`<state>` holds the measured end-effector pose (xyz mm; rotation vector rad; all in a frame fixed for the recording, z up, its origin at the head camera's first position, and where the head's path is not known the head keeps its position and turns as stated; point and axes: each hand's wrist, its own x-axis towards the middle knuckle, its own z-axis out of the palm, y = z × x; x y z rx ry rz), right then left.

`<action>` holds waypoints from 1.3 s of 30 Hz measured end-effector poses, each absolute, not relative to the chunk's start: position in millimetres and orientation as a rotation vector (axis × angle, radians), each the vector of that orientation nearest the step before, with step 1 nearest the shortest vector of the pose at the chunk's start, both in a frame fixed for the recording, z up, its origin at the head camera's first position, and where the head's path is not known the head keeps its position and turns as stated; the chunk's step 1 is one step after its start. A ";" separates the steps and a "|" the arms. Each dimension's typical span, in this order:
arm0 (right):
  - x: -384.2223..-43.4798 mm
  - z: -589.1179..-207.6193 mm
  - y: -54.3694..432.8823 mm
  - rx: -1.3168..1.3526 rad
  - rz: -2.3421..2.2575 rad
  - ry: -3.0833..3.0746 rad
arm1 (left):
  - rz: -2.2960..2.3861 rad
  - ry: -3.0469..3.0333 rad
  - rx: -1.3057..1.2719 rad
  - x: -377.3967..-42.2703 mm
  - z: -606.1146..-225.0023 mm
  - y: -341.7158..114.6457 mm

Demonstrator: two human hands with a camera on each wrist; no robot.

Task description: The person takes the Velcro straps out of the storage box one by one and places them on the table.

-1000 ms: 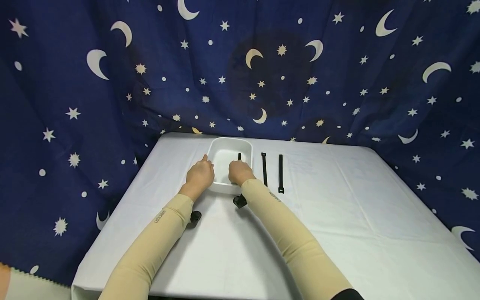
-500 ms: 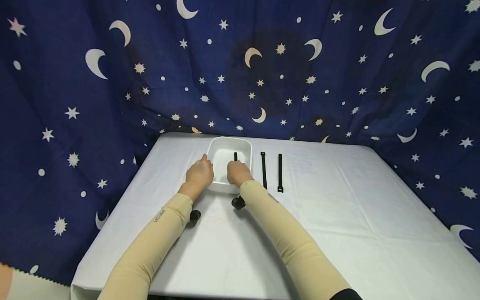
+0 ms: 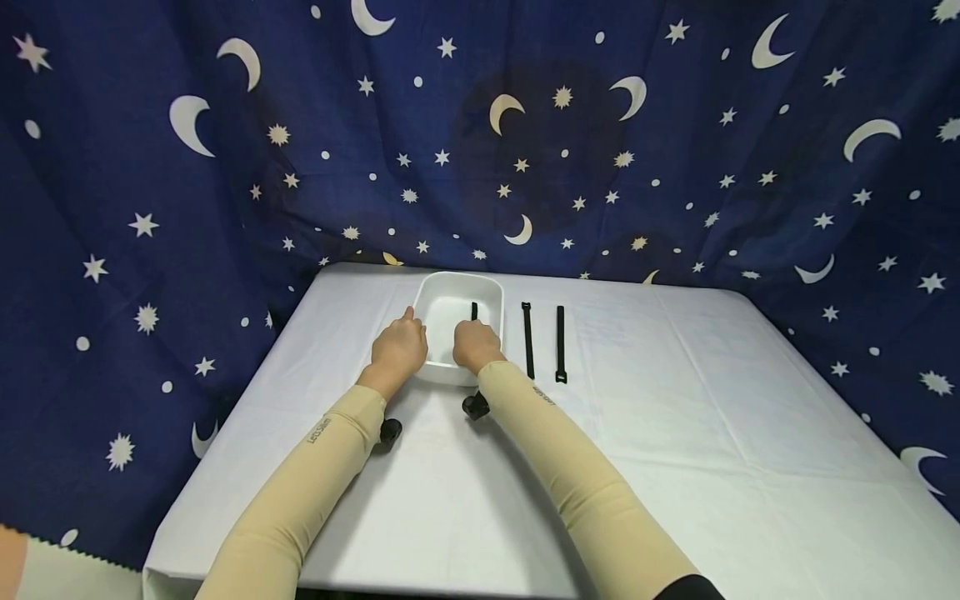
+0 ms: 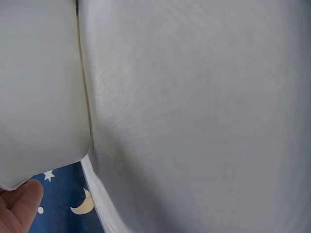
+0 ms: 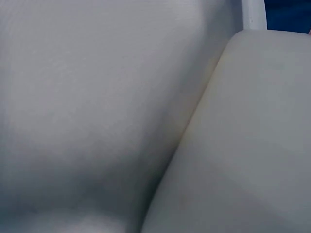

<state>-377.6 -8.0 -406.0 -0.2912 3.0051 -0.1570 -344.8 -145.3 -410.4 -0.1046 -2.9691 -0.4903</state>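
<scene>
A white plastic tub point(image 3: 446, 374) stands on the table in the head view. My left hand point(image 3: 400, 343) grips its left rim, and in the left wrist view fingertips point(image 4: 30, 198) pinch the edge of the tub point(image 4: 41, 92). My right hand point(image 3: 477, 343) is over the tub's right half, fingers curled down. It holds a black cable strap point(image 3: 474, 311), whose far end sticks out past the knuckles; the rest is hidden by the hand. In the right wrist view only the tub's outer wall point(image 5: 243, 131) shows, without the right hand.
Two more black cable straps lie to the right of the tub: a nearer one point(image 3: 528, 340) partly behind the right sleeve, and another point(image 3: 561, 344) farther right. White cloth covers the table point(image 3: 712, 400). A blue star-patterned curtain point(image 3: 420, 167) hangs behind.
My right hand has shifted slightly left, and the strap's visible end has tilted a little left, then partly back. The left hand keeps its grip on the tub's rim.
</scene>
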 end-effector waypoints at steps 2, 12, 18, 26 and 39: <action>-378.2 -406.7 -8.3 -0.284 -0.152 3.007 | -0.497 -2.968 -0.106 -344.7 -410.4 -145.5; -377.8 -405.8 -9.7 -0.268 -0.139 2.992 | -0.504 -2.946 -0.108 -345.7 -410.5 -146.2; -379.3 -404.9 -9.0 -0.263 -0.148 2.993 | -0.498 -2.938 -0.109 -348.2 -410.4 -145.5; -380.0 -404.0 -8.2 -0.280 -0.188 3.027 | -0.485 -2.939 -0.112 -348.1 -409.1 -144.4; -377.7 -409.2 -6.7 -0.370 -0.226 3.117 | -0.472 -2.934 -0.130 -348.8 -412.6 -145.8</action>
